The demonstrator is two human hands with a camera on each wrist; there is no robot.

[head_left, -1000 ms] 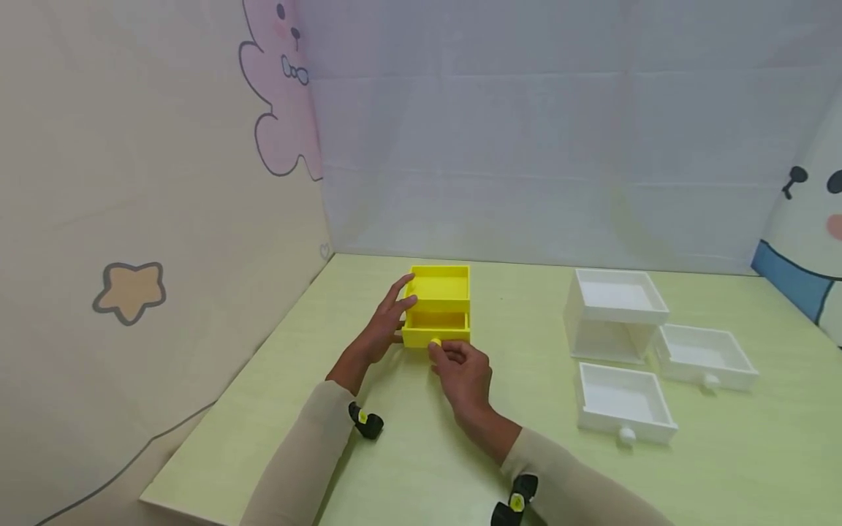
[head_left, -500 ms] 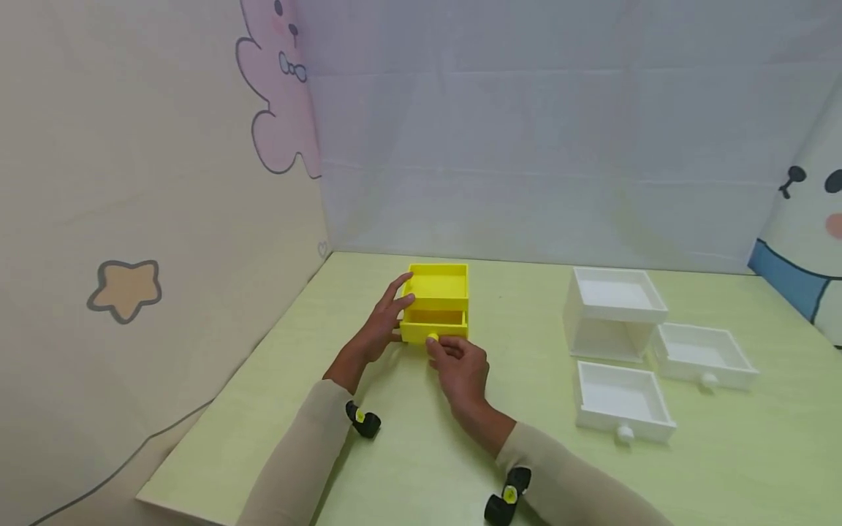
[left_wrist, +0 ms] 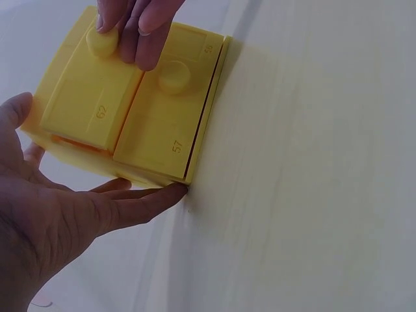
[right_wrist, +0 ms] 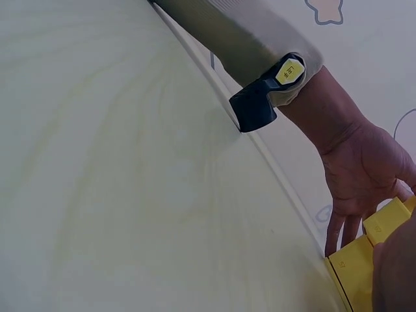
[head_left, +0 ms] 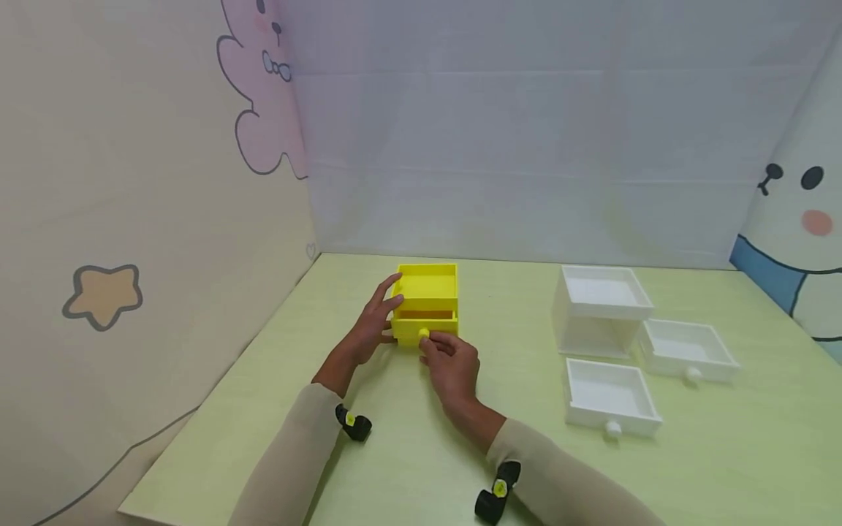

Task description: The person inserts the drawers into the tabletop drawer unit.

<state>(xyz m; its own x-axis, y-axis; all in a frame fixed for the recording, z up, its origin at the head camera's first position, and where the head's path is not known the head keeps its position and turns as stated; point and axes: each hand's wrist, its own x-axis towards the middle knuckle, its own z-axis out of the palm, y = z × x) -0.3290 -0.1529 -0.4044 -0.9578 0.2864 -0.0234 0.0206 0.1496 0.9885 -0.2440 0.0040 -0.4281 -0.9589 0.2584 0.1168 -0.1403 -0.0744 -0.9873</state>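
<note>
On the table stands a small yellow drawer cabinet (head_left: 427,285), its upper drawer (head_left: 406,331) sticking partly out towards me. My right hand (head_left: 452,371) pinches the round knob (left_wrist: 102,42) of that drawer between thumb and finger, with the other fingers curled close by. Below it, the lower drawer (left_wrist: 153,123) sits flush in the cabinet, as the left wrist view shows. My left hand (head_left: 365,332) lies along the cabinet's left side, fingers spread, with the fingertips low down and the thumb higher up.
To the right stands a white cabinet frame (head_left: 605,310) with an open front. One white drawer (head_left: 612,424) lies before it and another white drawer (head_left: 713,367) lies at its right. The table's left edge runs along a cloth wall (head_left: 164,183).
The yellow upper drawer has slid further into the cabinet, moved by my right hand on its knob. My left hand keeps its place at the side. The head view has turned slightly right.
</note>
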